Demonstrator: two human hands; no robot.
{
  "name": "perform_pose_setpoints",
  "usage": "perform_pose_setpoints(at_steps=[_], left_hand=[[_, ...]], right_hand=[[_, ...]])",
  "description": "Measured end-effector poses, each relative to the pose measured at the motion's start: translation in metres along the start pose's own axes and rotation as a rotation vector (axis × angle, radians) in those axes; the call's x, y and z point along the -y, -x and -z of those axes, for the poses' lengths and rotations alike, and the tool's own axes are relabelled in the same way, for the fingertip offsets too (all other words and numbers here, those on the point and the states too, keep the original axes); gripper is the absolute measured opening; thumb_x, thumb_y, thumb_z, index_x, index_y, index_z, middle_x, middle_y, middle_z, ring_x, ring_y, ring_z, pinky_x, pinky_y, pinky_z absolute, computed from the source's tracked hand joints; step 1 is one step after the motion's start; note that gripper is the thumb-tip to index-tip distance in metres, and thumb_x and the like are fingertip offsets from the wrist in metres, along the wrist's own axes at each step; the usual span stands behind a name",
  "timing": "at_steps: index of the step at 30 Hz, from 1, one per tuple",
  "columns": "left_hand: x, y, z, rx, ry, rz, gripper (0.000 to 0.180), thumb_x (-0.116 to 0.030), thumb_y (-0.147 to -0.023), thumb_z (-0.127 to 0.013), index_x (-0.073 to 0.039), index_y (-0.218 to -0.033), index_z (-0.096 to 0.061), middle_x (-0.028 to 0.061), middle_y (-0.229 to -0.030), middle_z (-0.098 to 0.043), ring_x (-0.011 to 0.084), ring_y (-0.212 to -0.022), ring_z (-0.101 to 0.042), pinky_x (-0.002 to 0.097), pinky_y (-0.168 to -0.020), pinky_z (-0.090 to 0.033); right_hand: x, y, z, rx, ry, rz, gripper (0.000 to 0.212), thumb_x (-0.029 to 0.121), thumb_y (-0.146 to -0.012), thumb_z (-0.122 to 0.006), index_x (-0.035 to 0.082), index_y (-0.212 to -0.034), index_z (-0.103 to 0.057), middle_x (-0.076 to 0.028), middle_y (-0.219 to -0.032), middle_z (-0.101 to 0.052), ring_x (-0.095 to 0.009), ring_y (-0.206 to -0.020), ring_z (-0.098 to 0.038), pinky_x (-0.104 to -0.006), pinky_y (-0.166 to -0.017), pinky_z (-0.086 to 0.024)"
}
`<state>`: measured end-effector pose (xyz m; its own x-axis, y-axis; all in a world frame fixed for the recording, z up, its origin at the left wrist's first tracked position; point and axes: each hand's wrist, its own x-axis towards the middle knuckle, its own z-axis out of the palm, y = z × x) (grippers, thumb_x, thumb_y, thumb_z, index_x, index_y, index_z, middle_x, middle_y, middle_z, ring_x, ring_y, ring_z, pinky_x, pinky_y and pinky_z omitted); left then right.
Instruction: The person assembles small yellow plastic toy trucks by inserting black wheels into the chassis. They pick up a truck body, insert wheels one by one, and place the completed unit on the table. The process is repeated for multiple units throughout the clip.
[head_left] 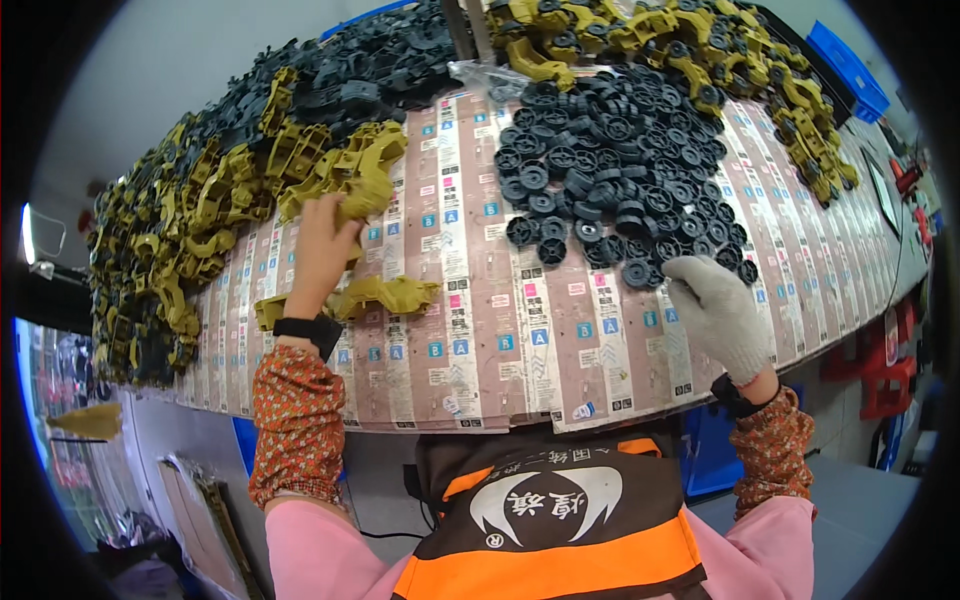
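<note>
My bare left hand [325, 248] is closed at the edge of the left pile, its fingers on a mustard-yellow plastic toy car body [370, 196] that looks slightly blurred. Just below this hand, another yellow car body [388, 296] lies on the table by my wrist. My right hand [722, 312], in a pale grey knit glove, is at the near right edge of a heap of black toy wheels [610, 160]. Its fingers are bent and pressed together, and whatever lies between them is hidden.
Yellow car bodies [215, 195] and dark plastic parts [370, 75] are piled along the left and back. More yellow bodies with wheels [690, 40] lie back right, near a blue crate [848, 72]. Printed sheets cover the table [480, 370]. Red stools [885, 375] stand at right.
</note>
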<state>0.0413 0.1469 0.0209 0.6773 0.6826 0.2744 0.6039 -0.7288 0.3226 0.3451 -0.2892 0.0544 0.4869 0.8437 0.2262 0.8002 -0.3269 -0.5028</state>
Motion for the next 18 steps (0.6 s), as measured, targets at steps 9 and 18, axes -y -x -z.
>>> perform_pose_setpoints(at_steps=[9, 18], left_hand=[[-0.105, 0.047, 0.057, 0.137, 1.506, 0.189, 0.049, -0.02, -0.102, -0.061, 0.002, -0.145, -0.052, 0.0189, -0.137, -0.065, 0.0296, -0.125, -0.066, 0.0441, -0.11, -0.055], [-0.178, 0.137, -0.009, 0.45, 1.744, 0.711, 0.07, -0.067, -0.098, -0.066, -0.008, -0.135, -0.059, 0.0086, -0.109, -0.072, 0.0224, -0.09, -0.073, 0.0386, -0.073, -0.064]], right_hand=[[0.022, -0.018, -0.029, 0.026, 0.312, 0.101, 0.029, 0.013, -0.088, -0.074, 0.006, -0.115, -0.068, -0.015, -0.1, -0.065, -0.036, -0.097, -0.067, -0.0459, -0.08, -0.056], [0.022, -0.012, -0.04, -0.011, 0.246, 0.124, 0.019, 0.009, -0.09, -0.069, 0.004, -0.109, -0.068, -0.013, -0.103, -0.066, -0.033, -0.1, -0.067, -0.0449, -0.083, -0.056]])
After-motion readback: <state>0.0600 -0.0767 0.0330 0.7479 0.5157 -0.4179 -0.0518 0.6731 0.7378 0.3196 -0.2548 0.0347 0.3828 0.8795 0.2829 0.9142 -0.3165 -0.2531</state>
